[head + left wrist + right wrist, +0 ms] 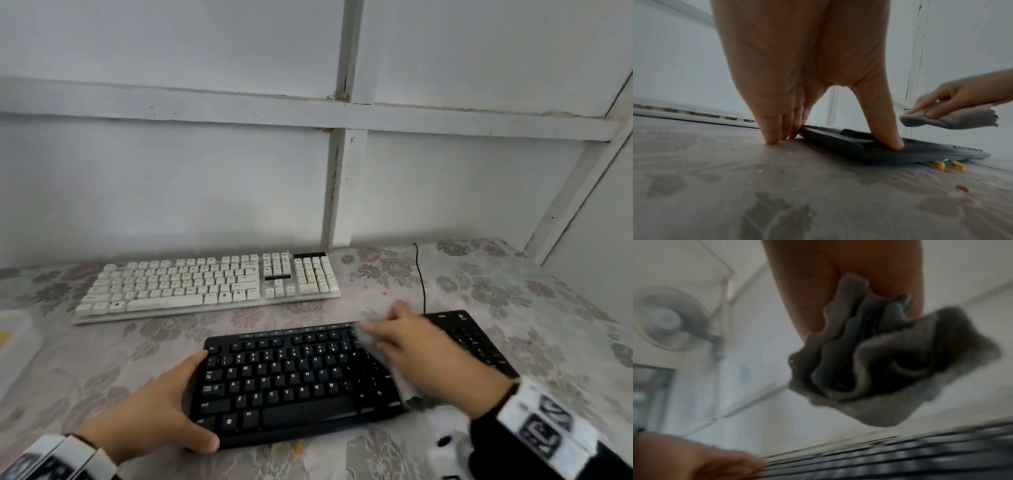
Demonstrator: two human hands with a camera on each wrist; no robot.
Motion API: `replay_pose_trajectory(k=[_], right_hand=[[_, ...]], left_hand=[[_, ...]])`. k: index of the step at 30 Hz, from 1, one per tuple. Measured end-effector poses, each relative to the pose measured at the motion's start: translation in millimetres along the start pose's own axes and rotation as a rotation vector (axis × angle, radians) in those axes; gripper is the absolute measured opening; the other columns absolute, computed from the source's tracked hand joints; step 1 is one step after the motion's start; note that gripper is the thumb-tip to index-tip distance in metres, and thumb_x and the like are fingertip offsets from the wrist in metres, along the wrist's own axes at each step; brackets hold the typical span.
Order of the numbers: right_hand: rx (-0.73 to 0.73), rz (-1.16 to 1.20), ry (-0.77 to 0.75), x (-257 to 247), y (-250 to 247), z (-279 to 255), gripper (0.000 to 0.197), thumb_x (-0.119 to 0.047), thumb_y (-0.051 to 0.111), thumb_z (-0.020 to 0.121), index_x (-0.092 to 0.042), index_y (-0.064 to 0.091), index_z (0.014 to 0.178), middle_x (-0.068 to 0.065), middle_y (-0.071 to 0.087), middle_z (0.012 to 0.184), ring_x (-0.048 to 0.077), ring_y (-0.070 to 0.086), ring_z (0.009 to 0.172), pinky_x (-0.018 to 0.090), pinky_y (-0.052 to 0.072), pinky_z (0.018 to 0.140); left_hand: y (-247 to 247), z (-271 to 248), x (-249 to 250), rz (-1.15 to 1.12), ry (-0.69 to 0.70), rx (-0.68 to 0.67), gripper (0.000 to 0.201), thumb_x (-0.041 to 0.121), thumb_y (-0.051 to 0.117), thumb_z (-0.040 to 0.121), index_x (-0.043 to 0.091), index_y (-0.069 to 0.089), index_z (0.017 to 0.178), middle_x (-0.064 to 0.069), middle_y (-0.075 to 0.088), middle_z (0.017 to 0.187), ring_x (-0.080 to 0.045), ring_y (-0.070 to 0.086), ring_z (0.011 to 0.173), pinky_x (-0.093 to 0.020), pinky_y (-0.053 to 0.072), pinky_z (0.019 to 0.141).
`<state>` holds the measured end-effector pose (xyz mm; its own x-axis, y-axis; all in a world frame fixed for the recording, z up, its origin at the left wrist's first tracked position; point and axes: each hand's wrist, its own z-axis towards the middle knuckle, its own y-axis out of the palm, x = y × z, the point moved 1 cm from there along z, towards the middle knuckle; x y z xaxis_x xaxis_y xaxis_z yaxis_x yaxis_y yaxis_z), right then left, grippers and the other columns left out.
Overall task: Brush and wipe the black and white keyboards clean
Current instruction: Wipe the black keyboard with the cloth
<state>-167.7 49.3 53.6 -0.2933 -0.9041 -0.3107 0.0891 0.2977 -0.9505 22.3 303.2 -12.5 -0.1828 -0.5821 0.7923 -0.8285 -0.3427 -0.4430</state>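
Observation:
The black keyboard [291, 377] lies at the front of the table, turned slightly. My left hand [181, 401] holds its left end, thumb curled round the front corner and fingers along the far-left edge; in the left wrist view the thumb [890, 139] presses on the black keyboard [859, 149]. My right hand [387, 322] grips a grey cloth [373, 346] over the keyboard's right half, blurred by motion. The bunched cloth [879, 361] hangs just above the keys [900, 459]. The white keyboard [205, 284], with orange specks between its keys, lies behind, untouched.
A floral tablecloth [513, 291] covers the table, which meets a white panelled wall. A black cable [423, 281] runs back from the black keyboard. Orange crumbs [947, 164] lie by its front edge. A white container [13, 339] sits at the left edge.

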Motion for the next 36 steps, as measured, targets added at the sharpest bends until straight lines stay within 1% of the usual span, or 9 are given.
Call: replay_pose_trajectory(k=[5, 10, 14, 20, 23, 27, 30, 33, 36], right_hand=[[-0.137, 0.033, -0.353, -104, 50, 35, 0.015, -0.002, 0.052, 0.087, -0.017, 0.056, 0.085, 0.002, 0.032, 0.096, 0.026, 0.041, 0.089, 0.038, 0.040, 0.079], [-0.283, -0.100, -0.429, -145, 78, 51, 0.020, -0.001, 0.045, 0.092, -0.003, 0.062, 0.103, 0.015, 0.033, 0.117, 0.033, 0.035, 0.094, 0.044, 0.037, 0.077], [-0.267, -0.173, -0.411, -137, 74, 44, 0.027, 0.001, 0.043, 0.092, -0.006, 0.060, 0.112, 0.013, 0.034, 0.118, 0.035, 0.035, 0.102, 0.038, 0.031, 0.062], [-0.223, -0.178, -0.304, -88, 63, 29, 0.037, 0.010, 0.041, 0.083, -0.013, 0.057, 0.107, 0.005, 0.037, 0.114, 0.019, 0.022, 0.085, 0.021, 0.019, 0.054], [-0.206, -0.190, -0.198, -60, 56, 20, 0.032, 0.008, 0.040, 0.082, -0.016, 0.056, 0.094, -0.001, 0.034, 0.104, 0.018, 0.024, 0.082, 0.020, 0.025, 0.058], [-0.253, -0.190, -0.045, -48, 35, 18, 0.032, 0.011, 0.029, 0.059, -0.019, 0.039, 0.061, -0.006, 0.024, 0.083, 0.018, 0.029, 0.072, 0.038, 0.045, 0.075], [-0.189, -0.092, -0.119, -72, 31, 26, 0.030, 0.011, 0.045, 0.077, -0.017, 0.044, 0.065, -0.002, 0.032, 0.091, 0.020, 0.037, 0.084, 0.036, 0.040, 0.075], [-0.204, -0.032, -0.328, -116, 45, 35, 0.024, 0.002, 0.051, 0.084, -0.018, 0.051, 0.069, 0.001, 0.036, 0.095, 0.025, 0.037, 0.088, 0.038, 0.039, 0.076], [-0.289, -0.072, -0.406, -146, 64, 45, 0.019, -0.002, 0.046, 0.090, -0.009, 0.064, 0.094, 0.011, 0.037, 0.107, 0.023, 0.027, 0.082, 0.030, 0.033, 0.061]], left_hand=[[-2, -1, -1, 0.046, 0.007, 0.031, 0.109, 0.019, 0.087, 0.039, 0.039, 0.028, 0.129, 0.022, 0.054, 0.116, 0.001, 0.052, 0.108, -0.019, 0.043, 0.090], [-1, 0, 5, 0.136, -0.003, 0.023, 0.103, 0.019, 0.086, 0.051, 0.045, 0.020, 0.126, 0.023, 0.048, 0.120, -0.005, 0.052, 0.112, -0.029, 0.050, 0.092], [-1, 1, -1, 0.121, 0.017, 0.032, 0.094, 0.017, 0.086, 0.049, 0.052, 0.027, 0.114, 0.028, 0.050, 0.113, 0.003, 0.052, 0.107, -0.020, 0.048, 0.088], [1, 1, -3, 0.042, 0.047, 0.041, 0.091, 0.005, 0.086, 0.055, 0.050, 0.027, 0.106, 0.032, 0.047, 0.105, 0.015, 0.045, 0.097, -0.001, 0.035, 0.075], [0, 1, -4, 0.030, 0.045, 0.033, 0.100, 0.011, 0.088, 0.049, 0.047, 0.023, 0.115, 0.030, 0.048, 0.110, 0.011, 0.046, 0.103, -0.009, 0.037, 0.085], [-1, 0, -5, 0.045, 0.041, 0.025, 0.099, 0.025, 0.087, 0.035, 0.051, 0.029, 0.111, 0.026, 0.052, 0.115, 0.002, 0.049, 0.112, -0.026, 0.038, 0.103], [0, -1, -5, 0.045, 0.046, 0.023, 0.093, 0.027, 0.087, 0.033, 0.053, 0.034, 0.104, 0.022, 0.055, 0.117, -0.002, 0.051, 0.114, -0.031, 0.038, 0.105], [1, -2, -1, 0.027, 0.069, 0.028, 0.088, 0.014, 0.086, 0.039, 0.049, 0.039, 0.104, 0.020, 0.059, 0.111, -0.001, 0.054, 0.110, -0.025, 0.044, 0.095], [0, -3, 1, 0.077, 0.050, 0.006, 0.092, 0.014, 0.085, 0.046, 0.042, 0.037, 0.121, 0.019, 0.057, 0.113, -0.001, 0.055, 0.106, -0.021, 0.047, 0.087]])
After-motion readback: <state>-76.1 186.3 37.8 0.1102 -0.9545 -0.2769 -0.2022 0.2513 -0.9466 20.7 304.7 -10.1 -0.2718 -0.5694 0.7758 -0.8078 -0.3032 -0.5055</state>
